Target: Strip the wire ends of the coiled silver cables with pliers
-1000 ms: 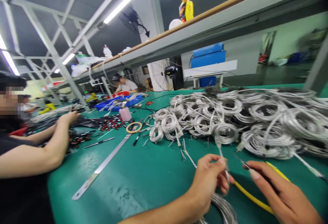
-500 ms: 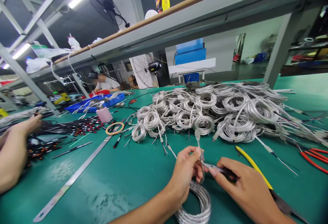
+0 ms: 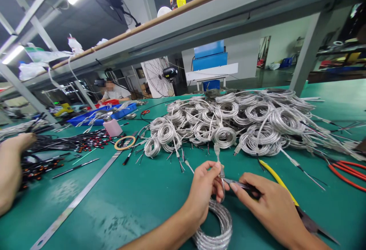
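My left hand [image 3: 204, 189] pinches the end of a clear-jacketed cable just below its pale connector [image 3: 217, 151]. From there the cable runs down to a silvery coil [image 3: 219, 229] lying on the green mat, partly hidden by my wrist. In my right hand [image 3: 263, 200] is a slim metal tool [image 3: 243, 185] with a dark grip, its tip touching the cable at my left fingertips. The exact kind of tool is unclear. Behind both hands lies a heap of coiled clear cables [image 3: 225, 122].
Yellow-handled pliers [image 3: 278, 177] lie right of my right hand, red handles [image 3: 347, 172] farther right. A steel ruler [image 3: 77, 200], tape ring [image 3: 125, 142], pink bottle [image 3: 112, 127] and black cables [image 3: 77, 141] are left. Another person's arm [image 3: 11, 170] reaches in there; someone sits behind.
The whole view has shifted slightly. Both hands keep nearly the same pose, with the tool still against the cable. The other person's hand at the left has moved a little farther left.
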